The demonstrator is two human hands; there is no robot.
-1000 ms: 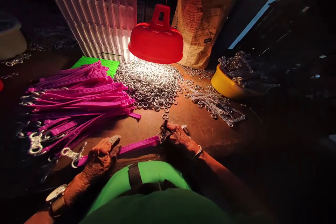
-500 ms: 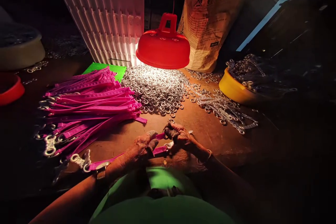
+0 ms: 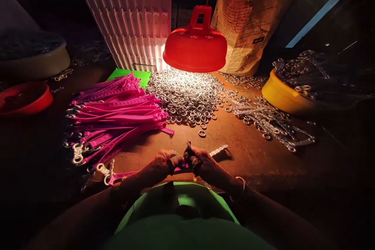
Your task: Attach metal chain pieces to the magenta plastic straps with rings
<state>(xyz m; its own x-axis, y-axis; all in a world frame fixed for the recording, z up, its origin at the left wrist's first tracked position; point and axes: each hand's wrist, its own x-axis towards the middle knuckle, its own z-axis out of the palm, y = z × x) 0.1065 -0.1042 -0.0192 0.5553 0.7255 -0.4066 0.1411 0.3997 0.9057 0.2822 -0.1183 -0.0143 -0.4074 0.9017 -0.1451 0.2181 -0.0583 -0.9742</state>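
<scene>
brought nearer together since the earlier frame: left hand and right hand, pinching a magenta strap between them, low at the near edge of the bench. beyond: printed paper sack, dark label seemingly "rohs", other print too blurred; heaped round metal rings; glossy red lampshade; ribbed translucent panel.

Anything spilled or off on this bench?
Slightly: a loose ring sits apart from the ring pile, and chains lie on the table beside the yellow bowl, which holds more. No damage visible; far right is too dark to judge.
</scene>
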